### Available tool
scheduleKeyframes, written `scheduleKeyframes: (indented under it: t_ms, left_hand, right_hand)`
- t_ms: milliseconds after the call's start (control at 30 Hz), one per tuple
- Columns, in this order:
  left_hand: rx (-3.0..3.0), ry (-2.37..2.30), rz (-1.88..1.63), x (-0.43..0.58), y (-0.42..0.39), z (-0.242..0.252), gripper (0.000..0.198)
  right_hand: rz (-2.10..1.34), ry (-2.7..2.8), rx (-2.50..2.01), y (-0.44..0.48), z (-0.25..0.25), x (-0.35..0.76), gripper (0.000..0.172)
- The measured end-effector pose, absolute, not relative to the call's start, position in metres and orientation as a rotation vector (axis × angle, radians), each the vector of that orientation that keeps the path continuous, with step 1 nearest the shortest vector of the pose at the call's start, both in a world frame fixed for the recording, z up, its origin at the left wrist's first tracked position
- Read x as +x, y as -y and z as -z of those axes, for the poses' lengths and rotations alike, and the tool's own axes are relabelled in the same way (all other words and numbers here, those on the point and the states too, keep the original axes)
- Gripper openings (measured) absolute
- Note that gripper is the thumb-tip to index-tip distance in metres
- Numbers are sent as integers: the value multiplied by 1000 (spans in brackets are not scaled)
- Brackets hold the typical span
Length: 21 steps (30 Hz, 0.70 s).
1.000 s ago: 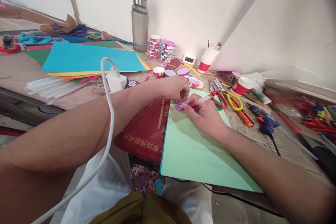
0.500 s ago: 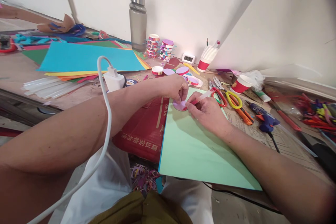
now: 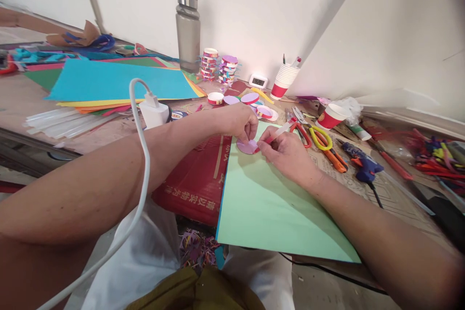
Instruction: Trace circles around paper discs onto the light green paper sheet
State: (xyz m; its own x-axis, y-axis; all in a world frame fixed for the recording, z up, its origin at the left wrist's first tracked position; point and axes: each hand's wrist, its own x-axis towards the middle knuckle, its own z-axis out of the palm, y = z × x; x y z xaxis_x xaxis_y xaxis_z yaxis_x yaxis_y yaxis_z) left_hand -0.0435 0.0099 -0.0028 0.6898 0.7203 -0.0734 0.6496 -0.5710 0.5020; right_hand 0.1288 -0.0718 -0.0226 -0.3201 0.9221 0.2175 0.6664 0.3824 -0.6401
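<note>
A small purple paper disc (image 3: pixel 247 147) lies on a light green sheet (image 3: pixel 276 203), near the sheet's upper left. My left hand (image 3: pixel 242 123) is closed, its fingertips bunched at the disc's upper edge. Just to the right, my right hand (image 3: pixel 290 156) pinches a narrow red-and-white strip (image 3: pixel 282 129). The strip's lower red end meets the right side of the disc; its other end sticks up past my fingers. Exactly how strip and disc touch is partly hidden by my fingers.
A white cable (image 3: pixel 140 193) crosses over my left forearm. Scissors (image 3: pixel 320 138), a blue glue gun (image 3: pixel 366 167) and a red-and-white paper cup (image 3: pixel 332 116) lie at right. Behind stand a bottle (image 3: pixel 188 34), stacked paper rings (image 3: pixel 227 70) and a clock (image 3: pixel 258 81). Coloured sheets (image 3: pixel 119 80) lie left.
The whole view has shifted slightly, so things sit a little further left. Both hands keep nearly the same pose at the disc, and the strip tilts slightly differently.
</note>
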Motion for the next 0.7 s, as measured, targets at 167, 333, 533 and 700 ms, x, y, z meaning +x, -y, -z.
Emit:
scheduleKeyframes:
  t_ms: [167,333,533,700]
  left_hand:
    - [2439,-1005,-215,-47,-12,8,14]
    - [2381,-978,-423,-48,-10,9,12]
    - [2408,-1049,-468,-54,-8,1,30]
    - [2604,-1063,16,-60,-5,-9,54]
  right_hand:
    - [-729,1930,-1325,70,18,131,11]
    - [-848,1663,-1173,64,11,137,13]
    - [-838,1408,-1064,56,5,143,19]
    - [-852,1379,-1060,48,5,147,20]
